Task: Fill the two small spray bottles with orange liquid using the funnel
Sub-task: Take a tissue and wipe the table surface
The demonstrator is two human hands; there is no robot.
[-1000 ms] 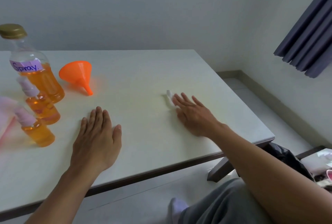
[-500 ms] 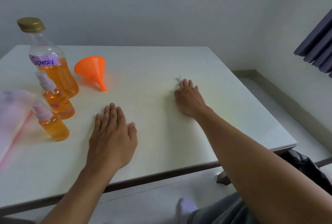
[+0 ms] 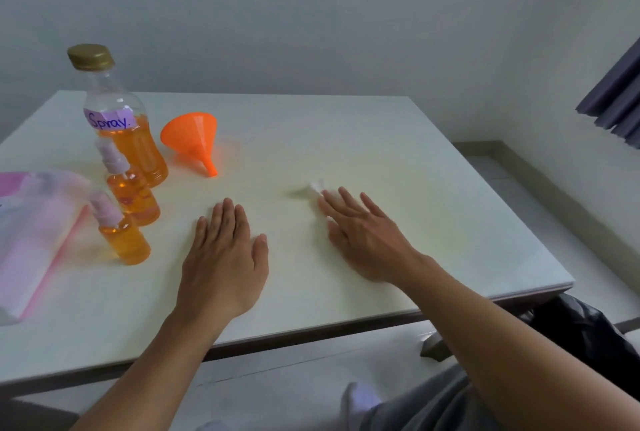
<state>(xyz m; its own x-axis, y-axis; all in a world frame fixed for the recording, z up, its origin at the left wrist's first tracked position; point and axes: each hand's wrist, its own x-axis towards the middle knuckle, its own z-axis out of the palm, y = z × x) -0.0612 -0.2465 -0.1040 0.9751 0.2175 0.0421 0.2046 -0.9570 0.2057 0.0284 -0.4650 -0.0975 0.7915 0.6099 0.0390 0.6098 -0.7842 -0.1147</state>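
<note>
Filling looks complete: far spray bottle [image 3: 133, 198] and near spray bottle [image 3: 124, 243] stand pump-capped and orange-filled at the left of the table [image 3: 346, 126], just in front of the capped large bottle [image 3: 128, 140]. Funnel [image 3: 192, 138] lies on its side beside that bottle, untouched. Left hand [image 3: 221, 257] rests flat, fingers straight, holding nothing. Right hand [image 3: 363, 240], fingers straight, presses a white tissue [image 3: 317, 188], probably wiping drips. Next move calls for sweeping any wet patch, then lifting the tissue away.

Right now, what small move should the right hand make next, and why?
Probably sweep the right hand, pressing the white tissue, a little way across the table. The nearer spray bottle and farther spray bottle both hold orange liquid with pumps on, the funnel lies on its side and the large bottle is capped, so only wiping seems left.
</note>
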